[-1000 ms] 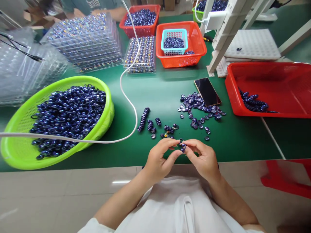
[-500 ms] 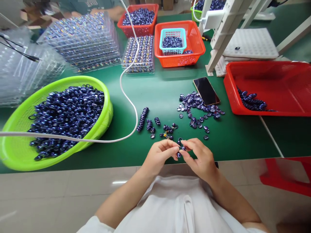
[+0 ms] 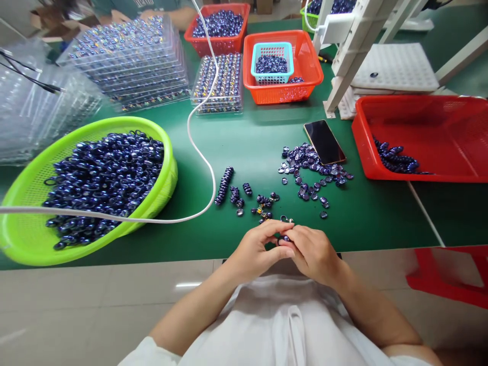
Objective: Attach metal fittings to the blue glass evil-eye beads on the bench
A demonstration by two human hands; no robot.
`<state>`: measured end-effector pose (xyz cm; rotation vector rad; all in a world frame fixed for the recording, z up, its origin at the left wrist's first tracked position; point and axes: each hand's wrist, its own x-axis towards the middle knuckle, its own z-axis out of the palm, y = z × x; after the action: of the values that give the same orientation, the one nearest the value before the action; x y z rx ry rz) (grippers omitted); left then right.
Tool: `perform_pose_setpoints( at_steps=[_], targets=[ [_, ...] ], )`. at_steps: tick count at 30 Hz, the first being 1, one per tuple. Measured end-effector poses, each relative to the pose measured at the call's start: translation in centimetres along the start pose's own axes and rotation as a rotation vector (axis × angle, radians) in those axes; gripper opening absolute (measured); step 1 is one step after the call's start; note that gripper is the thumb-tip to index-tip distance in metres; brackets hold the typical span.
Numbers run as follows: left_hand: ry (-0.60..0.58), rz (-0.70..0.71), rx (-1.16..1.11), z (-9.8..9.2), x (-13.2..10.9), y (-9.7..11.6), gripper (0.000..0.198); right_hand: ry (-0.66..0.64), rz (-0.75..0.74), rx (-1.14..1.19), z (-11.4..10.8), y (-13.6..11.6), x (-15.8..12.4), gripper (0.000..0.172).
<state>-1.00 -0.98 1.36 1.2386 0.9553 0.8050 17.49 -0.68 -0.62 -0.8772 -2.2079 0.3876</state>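
My left hand point(image 3: 256, 250) and my right hand point(image 3: 310, 252) meet at the near edge of the green table point(image 3: 259, 147). Both pinch the same small dark blue glossy piece point(image 3: 285, 238) between their fingertips. Just beyond the fingers lie a few loose blue pieces and short stacked rows of them point(image 3: 224, 186). A scattered heap of flat blue stones point(image 3: 313, 168) lies further right, beside a phone point(image 3: 325, 142).
A lime basket point(image 3: 23, 239) full of blue rings stands at left, crossed by a white cable point(image 3: 198, 152). A red bin point(image 3: 419, 137) at right holds a few blue pieces. Orange baskets, a small blue basket and stacked clear trays line the back. Another person's arm shows at the far edge.
Both hands have drawn closer together and slightly lower toward the table edge, fingers curled tighter around the small blue piece.
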Motion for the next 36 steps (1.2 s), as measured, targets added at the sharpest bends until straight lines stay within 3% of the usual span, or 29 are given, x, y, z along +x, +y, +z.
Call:
perform_pose_setpoints(
  at_steps=[6,15,20,26,29,32,34,36],
  targets=[
    [-0.001,0.032,0.120,0.1,-0.2,0.0,0.035,0.042,-0.058,0.014,0.6,-0.2,-0.3,0.008],
    [0.033,-0.018,0.064,-0.2,-0.5,-0.4,0.030,0.051,-0.023,0.068,1.3,-0.3,-0.4,0.010],
    [0.095,-0.087,-0.068,-0.2,-0.8,-0.7,0.040,0.058,0.017,0.110,1.7,-0.5,-0.3,0.012],
    [0.212,-0.156,-0.183,-1.3,-1.6,0.1,0.063,0.029,0.004,0.166,2.8,-1.0,1.1,0.032],
    [0.257,-0.130,-0.115,-2.7,-2.5,1.2,0.059,-0.057,-0.005,0.217,2.9,-1.6,1.8,0.043],
    [0.371,-0.058,0.085,-5.5,-3.8,2.8,0.042,-0.110,0.057,0.287,2.5,-1.7,2.1,0.051],
    [0.561,0.000,0.275,-8.5,-4.8,4.0,0.034,-0.064,0.118,0.299,1.8,-1.3,2.1,0.050],
    [0.840,0.071,0.448,-12.4,-5.5,5.0,0.035,0.008,0.178,0.280,1.1,-0.7,2.1,0.045]
  ],
)
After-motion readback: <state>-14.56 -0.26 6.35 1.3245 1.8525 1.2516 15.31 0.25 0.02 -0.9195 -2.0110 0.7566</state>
